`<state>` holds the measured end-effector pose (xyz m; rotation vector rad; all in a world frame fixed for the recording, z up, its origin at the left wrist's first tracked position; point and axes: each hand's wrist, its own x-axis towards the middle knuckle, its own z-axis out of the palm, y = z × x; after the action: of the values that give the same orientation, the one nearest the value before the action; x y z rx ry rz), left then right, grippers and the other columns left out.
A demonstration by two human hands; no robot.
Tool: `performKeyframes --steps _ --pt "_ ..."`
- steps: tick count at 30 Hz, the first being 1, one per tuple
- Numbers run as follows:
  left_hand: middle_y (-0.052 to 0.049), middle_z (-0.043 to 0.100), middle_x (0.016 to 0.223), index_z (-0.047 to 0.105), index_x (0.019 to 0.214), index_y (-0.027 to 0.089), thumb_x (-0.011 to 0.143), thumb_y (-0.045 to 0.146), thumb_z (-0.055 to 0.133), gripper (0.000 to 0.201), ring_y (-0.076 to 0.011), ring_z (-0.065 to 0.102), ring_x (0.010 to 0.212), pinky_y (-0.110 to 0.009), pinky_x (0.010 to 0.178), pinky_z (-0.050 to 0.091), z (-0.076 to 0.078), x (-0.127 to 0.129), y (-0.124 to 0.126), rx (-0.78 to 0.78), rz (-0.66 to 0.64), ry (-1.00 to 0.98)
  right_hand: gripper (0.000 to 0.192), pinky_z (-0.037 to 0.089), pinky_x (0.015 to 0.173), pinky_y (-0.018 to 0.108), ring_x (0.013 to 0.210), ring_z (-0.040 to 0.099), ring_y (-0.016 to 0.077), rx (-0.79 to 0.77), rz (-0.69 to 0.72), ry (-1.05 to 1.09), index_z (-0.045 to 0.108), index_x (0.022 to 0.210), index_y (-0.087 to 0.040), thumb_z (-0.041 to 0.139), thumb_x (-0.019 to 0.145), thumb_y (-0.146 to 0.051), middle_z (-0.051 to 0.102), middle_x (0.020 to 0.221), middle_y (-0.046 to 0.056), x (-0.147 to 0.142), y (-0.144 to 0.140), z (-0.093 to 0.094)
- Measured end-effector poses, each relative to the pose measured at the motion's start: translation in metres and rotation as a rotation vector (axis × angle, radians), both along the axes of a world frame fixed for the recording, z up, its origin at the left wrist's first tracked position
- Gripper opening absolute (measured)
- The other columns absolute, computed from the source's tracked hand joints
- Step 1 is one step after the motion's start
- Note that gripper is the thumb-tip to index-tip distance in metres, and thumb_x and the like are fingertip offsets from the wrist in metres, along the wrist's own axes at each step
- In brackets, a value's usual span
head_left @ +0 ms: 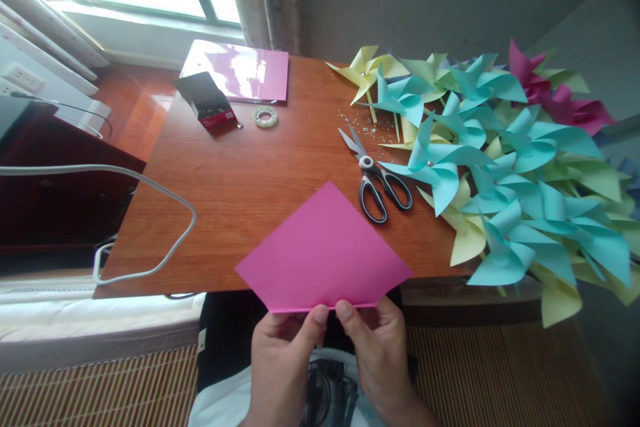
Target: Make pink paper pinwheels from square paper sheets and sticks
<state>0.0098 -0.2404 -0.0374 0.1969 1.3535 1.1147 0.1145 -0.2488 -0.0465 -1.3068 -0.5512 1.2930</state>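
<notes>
A pink sheet of paper (327,247) is held up at the near edge of the table, one corner pointing away from me. Its near side runs straight, as a folded edge. My left hand (287,347) pinches that edge left of the middle, thumb on top and fingers beneath. On the other side of the middle, my right hand (373,340) grips the same edge likewise, the two thumbs almost touching. Partly open scissors (367,162) with black and white handles lie on the table just beyond the paper's right side.
Paper pinwheels (435,163) in turquoise, yellow, green and pink crowd the table's right side. Small bits (370,130) are scattered beside them. A tape roll (265,117), an open small box (213,107) and packed pink paper (270,73) lie at the back left. A white cable (193,213) loops over the left edge.
</notes>
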Motion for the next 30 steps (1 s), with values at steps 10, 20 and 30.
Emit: performKeyframes --steps 10,20,30 --pt "-0.002 0.069 0.061 0.076 0.069 0.015 0.062 0.04 0.092 0.03 -0.012 0.058 0.055 -0.021 0.056 0.051 0.004 -0.008 0.002 0.024 -0.023 0.044 0.01 0.058 0.075 0.027 0.077 0.072 0.017 -0.033 -0.032 0.002 0.079 0.089 -0.022 0.081 0.081 -0.027 0.079 0.084 0.002 0.003 0.0 -0.001" --pt "-0.002 0.066 0.057 0.075 0.067 0.014 0.058 0.04 0.093 0.033 -0.011 0.055 0.053 -0.02 0.054 0.048 0.008 -0.02 0.007 0.016 -0.023 0.086 0.016 0.059 0.079 0.034 0.081 0.073 0.0217 -0.047 -0.059 0.03 0.078 0.089 -0.02 0.083 0.077 -0.03 0.08 0.084 0.005 0.001 0.001 -0.001" --pt "-0.002 0.07 0.061 0.075 0.072 0.015 0.055 0.033 0.095 0.033 -0.0124 0.062 0.055 -0.021 0.054 0.052 0.016 -0.008 0.011 0.011 0.021 0.001 0.014 0.054 0.062 0.025 0.061 0.062 0.0126 -0.049 -0.083 0.067 0.077 0.082 -0.02 0.084 0.078 -0.031 0.073 0.07 0.001 -0.002 0.009 0.008"
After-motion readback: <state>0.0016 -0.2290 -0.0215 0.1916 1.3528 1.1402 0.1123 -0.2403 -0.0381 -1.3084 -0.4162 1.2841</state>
